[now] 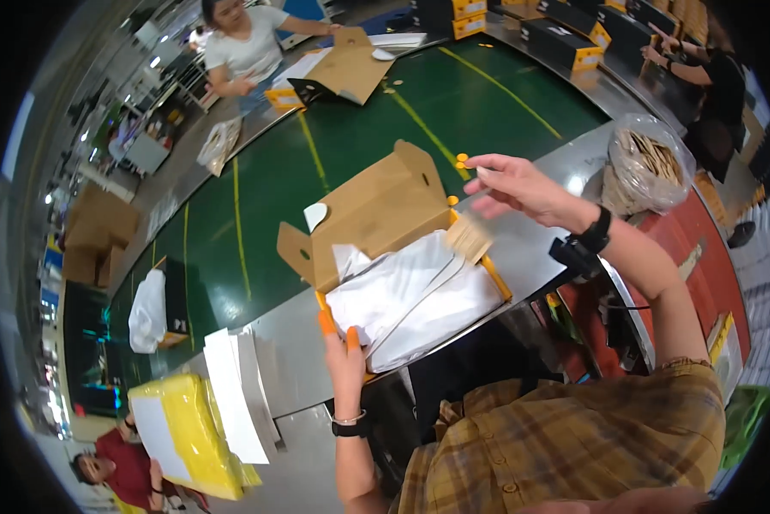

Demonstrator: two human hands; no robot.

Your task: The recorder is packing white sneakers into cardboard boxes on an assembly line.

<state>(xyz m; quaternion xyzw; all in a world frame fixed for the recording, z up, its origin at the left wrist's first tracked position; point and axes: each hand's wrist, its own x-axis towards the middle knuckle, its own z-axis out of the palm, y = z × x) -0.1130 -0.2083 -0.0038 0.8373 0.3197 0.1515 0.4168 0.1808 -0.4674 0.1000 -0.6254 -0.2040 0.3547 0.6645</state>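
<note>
An open cardboard box (376, 214) with its lid up sits at the edge of the green conveyor belt (333, 146), filled with white tissue paper (415, 295). My left hand (344, 355), with orange finger covers, rests on the box's near edge against the paper. My right hand (518, 184) hovers above the box's right side, and a small tan packet (469, 236) hangs just below it in a clear wrapper. Whether the fingers pinch that wrapper is hard to see.
A clear bag of tan packets (646, 167) stands at the right. White sheets (235, 390) and a yellow wrapped bundle (183, 433) lie at lower left. Another person (248, 47) works across the belt beside an open box (346, 68). Black-and-yellow boxes (560, 38) line the far side.
</note>
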